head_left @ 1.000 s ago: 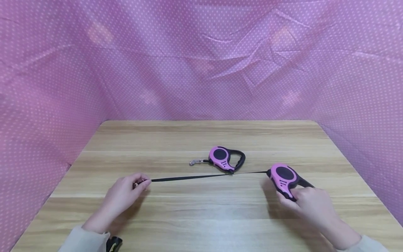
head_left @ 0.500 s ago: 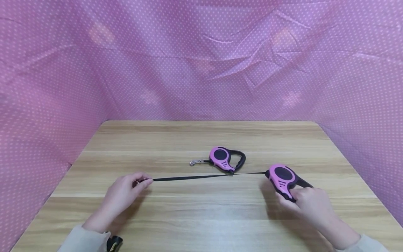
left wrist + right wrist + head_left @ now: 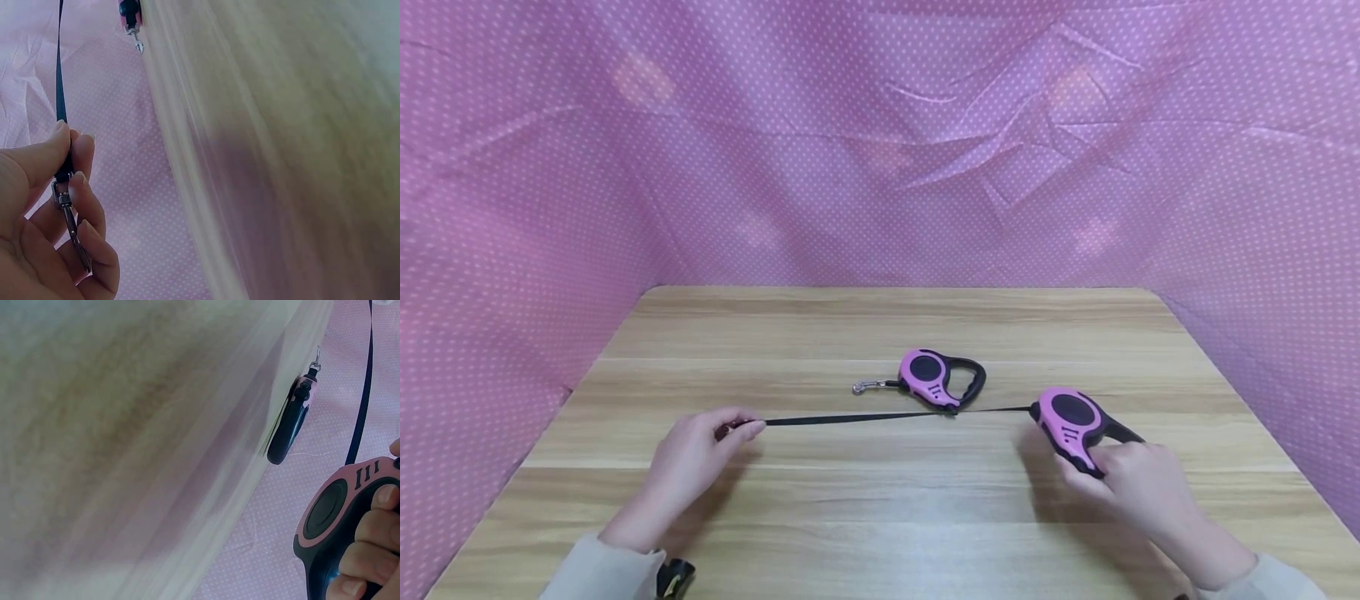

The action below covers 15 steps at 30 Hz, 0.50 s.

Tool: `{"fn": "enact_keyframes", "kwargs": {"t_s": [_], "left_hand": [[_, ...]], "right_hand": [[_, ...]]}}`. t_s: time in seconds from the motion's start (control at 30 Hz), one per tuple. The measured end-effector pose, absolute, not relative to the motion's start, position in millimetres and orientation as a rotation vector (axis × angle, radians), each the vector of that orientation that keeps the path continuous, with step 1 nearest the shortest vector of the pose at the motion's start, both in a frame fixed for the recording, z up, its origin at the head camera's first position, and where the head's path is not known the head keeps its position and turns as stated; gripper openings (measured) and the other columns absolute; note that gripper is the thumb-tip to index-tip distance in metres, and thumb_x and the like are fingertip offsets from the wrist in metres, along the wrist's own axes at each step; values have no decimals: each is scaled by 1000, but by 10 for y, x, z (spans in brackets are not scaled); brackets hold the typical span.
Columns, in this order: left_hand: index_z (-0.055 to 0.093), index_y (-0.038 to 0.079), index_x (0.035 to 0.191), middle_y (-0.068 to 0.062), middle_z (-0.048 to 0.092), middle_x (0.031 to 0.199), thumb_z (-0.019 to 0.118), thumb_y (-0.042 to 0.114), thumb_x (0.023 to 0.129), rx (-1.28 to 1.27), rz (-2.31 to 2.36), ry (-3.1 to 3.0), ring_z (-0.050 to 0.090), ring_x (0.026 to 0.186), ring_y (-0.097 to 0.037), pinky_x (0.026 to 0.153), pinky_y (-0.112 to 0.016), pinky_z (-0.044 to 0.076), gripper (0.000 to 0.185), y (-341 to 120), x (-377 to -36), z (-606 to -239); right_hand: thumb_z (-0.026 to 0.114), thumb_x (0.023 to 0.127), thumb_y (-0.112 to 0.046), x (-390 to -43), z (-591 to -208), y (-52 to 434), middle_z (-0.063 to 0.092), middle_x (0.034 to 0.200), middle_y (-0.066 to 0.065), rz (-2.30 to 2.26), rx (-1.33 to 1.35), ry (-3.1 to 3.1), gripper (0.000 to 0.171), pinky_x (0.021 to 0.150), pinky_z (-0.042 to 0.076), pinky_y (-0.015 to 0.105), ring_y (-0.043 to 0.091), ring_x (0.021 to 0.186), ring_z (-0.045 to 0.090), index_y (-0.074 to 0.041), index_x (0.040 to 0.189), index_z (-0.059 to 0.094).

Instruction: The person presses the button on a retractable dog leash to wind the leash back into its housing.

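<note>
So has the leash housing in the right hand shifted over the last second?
Yes, slightly. The held housing has drifted left and a bit farther away, closer to the spare leash lying on the table, which hasn't moved.

Our left hand (image 3: 688,462) pinches with curled fingertips (image 3: 70,147), low over the table (image 3: 880,517); across it, our right hand (image 3: 1138,487) curls tight, both forearms angled inward.

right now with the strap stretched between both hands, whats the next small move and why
Probably ease the left hand toward the held leash, keeping its pinch on the clip. The strap runs taut between the hands and passes close by the second leash on the table, so slack fed slowly should avoid snagging it.
</note>
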<state>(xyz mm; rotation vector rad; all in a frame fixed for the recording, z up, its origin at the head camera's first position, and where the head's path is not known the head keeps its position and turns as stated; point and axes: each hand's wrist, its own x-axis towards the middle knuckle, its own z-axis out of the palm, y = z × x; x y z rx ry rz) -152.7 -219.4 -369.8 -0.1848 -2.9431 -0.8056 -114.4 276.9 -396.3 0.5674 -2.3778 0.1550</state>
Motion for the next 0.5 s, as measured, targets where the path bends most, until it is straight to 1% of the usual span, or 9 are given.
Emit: {"fn": "enact_keyframes", "kwargs": {"t_s": [0.2,0.3,0.43,0.5], "left_hand": [[75,22,106,4,74,94,62,44,96,-159,-843,-2946,50,68,-11,61,-29,39,27,-2182,-1549,-3686],[74,22,110,1,72,91,61,47,96,-115,-870,-2970,47,63,-12,56,-29,37,31,-2175,-1577,-3679],[75,23,111,-1,74,95,62,48,95,-92,-891,-2976,45,59,-12,52,-29,36,33,-2170,-1606,-3671],[75,22,112,-2,75,101,62,48,94,-98,-899,-2972,44,59,-12,52,-29,37,34,-2167,-1612,-3666]], "right_hand": [[23,97,-68,-1165,-3946,2772,27,46,-15,145,579,-2363,63,39,19,22,1,45,20,-25,52,29],[24,98,-67,-1179,-3939,2780,27,46,-15,142,583,-2347,63,38,19,22,1,45,19,-24,52,29],[24,97,-67,-1195,-3930,2799,26,45,-15,137,573,-2333,62,38,17,22,1,45,18,-25,52,28],[24,97,-67,-1198,-3928,2808,26,45,-15,132,565,-2331,62,38,17,22,1,45,17,-25,52,27]]}}
